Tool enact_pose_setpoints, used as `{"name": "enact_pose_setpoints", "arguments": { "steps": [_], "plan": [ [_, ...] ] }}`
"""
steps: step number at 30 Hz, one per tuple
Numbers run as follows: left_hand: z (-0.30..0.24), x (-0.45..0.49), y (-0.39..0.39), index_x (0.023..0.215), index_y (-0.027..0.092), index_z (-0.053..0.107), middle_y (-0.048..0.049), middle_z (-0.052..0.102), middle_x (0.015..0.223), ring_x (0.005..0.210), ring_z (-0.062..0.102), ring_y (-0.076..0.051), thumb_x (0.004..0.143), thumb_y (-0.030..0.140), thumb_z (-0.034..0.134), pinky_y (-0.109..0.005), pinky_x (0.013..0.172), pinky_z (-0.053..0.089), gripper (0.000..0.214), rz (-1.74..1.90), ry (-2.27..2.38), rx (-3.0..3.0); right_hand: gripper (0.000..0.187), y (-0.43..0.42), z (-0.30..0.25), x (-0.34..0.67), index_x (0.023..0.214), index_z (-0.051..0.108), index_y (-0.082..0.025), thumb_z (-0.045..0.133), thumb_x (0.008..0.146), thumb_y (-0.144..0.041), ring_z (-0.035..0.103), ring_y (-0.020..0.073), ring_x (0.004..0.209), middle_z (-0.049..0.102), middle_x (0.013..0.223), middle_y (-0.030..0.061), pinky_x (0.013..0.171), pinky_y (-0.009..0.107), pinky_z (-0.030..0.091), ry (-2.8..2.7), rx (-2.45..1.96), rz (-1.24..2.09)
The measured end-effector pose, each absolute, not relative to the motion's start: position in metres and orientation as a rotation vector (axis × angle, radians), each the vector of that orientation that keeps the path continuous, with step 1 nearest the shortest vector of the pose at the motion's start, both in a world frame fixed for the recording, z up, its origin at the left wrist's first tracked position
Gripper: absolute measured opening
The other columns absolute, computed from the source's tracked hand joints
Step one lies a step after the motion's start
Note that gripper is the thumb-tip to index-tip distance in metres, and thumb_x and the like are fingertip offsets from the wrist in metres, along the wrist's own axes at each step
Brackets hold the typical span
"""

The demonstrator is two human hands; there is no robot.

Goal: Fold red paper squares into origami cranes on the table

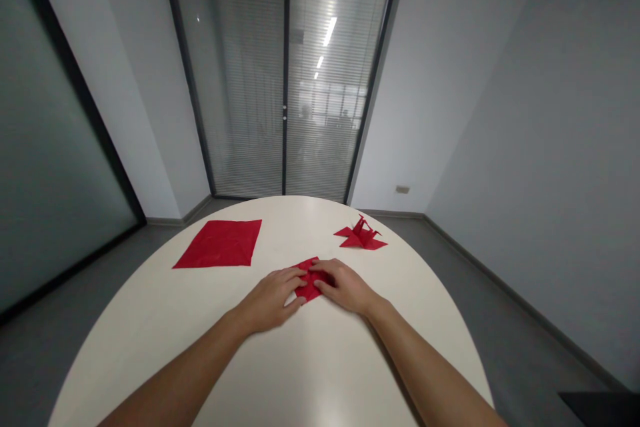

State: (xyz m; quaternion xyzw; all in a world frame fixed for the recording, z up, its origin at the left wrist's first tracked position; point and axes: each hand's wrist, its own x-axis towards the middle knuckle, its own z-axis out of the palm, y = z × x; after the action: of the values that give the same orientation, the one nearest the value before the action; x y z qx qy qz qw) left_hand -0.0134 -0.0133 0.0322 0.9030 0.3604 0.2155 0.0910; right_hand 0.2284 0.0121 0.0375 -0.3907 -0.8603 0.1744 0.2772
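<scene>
Two bare hands on one white round table (300, 367), head view. Left hand (273, 297): fingers a bit apart, tips on a small red folded paper (307, 289), thumb spread away from them at its near edge. Right hand (346, 285): fingers curved over the paper's right side, thumb tip on it too, gap between thumb and forefinger; cannot tell if a fold is pinched. Small paper sits around mid-table, between both hands, partly covered by them; far corner and near edge show.

Far left: flat red sheet (220, 245), roughly square, far edge near the table rim, lightly creased. Far right: red folded crane (361, 238), wings spread, close to the right rim. White tabletop shows between sheet and crane, left of the left forearm, and between both forearms. Right forearm crosses toward the near right rim, shadow alongside.

Beyond the far rim: glass partition (245, 93) with blinds, dark frame; wall plate (402, 189) low on the right. Dark object (603, 408) at near right corner, cut off, cannot tell what.
</scene>
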Motion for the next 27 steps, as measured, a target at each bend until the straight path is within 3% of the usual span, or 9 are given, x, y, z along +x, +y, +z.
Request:
{"name": "enact_pose_setpoints", "arguments": {
  "steps": [5,9,16,24,27],
  "plan": [
    [0.026,-0.015,-0.009,0.156,0.025,0.031,-0.0092,0.037,0.161,0.145,0.04,-0.025,0.098,0.036,0.053,-0.045,0.118,0.038,0.062,0.664,1.074,2.65,0.034,0.012,0.042,0.226,0.126,0.065,-0.02,0.058,0.094,-0.025,0.066,0.0239,0.103,0.072,0.117,0.0102,0.095,0.038,0.05,-2.24,-1.101,0.501],
    [0.024,-0.015,-0.007,0.16,0.022,0.017,-0.0115,0.026,0.165,0.149,0.032,-0.027,0.098,0.038,0.052,-0.047,0.119,0.036,0.073,0.627,1.116,2.609,0.026,0.011,0.046,0.228,0.115,0.07,-0.02,0.058,0.092,-0.022,0.067,0.022,0.094,0.074,0.108,0.0085,0.087,0.034,0.051,-2.235,-1.126,0.52],
    [0.02,-0.013,-0.007,0.159,0.019,0.024,-0.0129,0.036,0.161,0.146,0.038,-0.027,0.102,0.037,0.044,-0.046,0.119,0.035,0.063,0.696,1.165,2.517,0.028,0.006,0.053,0.235,0.11,0.073,-0.019,0.059,0.086,-0.014,0.066,0.0198,0.088,0.074,0.102,0.0065,0.082,0.031,0.05,-2.326,-1.074,0.549],
    [0.014,-0.01,-0.002,0.158,0.02,0.028,-0.0139,0.041,0.158,0.143,0.043,-0.028,0.1,0.033,0.047,-0.05,0.117,0.037,0.062,0.847,1.17,2.432,0.044,0.01,0.044,0.24,0.108,0.075,-0.021,0.057,0.072,-0.003,0.066,0.0177,0.084,0.075,0.104,0.0045,0.076,0.025,0.05,-2.367,-1.04,0.624],
    [0.016,-0.01,-0.003,0.157,0.021,0.028,-0.0144,0.048,0.152,0.137,0.049,-0.028,0.1,0.033,0.047,-0.049,0.114,0.041,0.062,0.863,1.189,2.403,0.037,0.008,0.045,0.237,0.1,0.075,-0.021,0.057,0.073,-0.003,0.065,0.0165,0.08,0.074,0.097,0.0034,0.074,0.025,0.049,-2.351,-1.087,0.586]
  ]
}}
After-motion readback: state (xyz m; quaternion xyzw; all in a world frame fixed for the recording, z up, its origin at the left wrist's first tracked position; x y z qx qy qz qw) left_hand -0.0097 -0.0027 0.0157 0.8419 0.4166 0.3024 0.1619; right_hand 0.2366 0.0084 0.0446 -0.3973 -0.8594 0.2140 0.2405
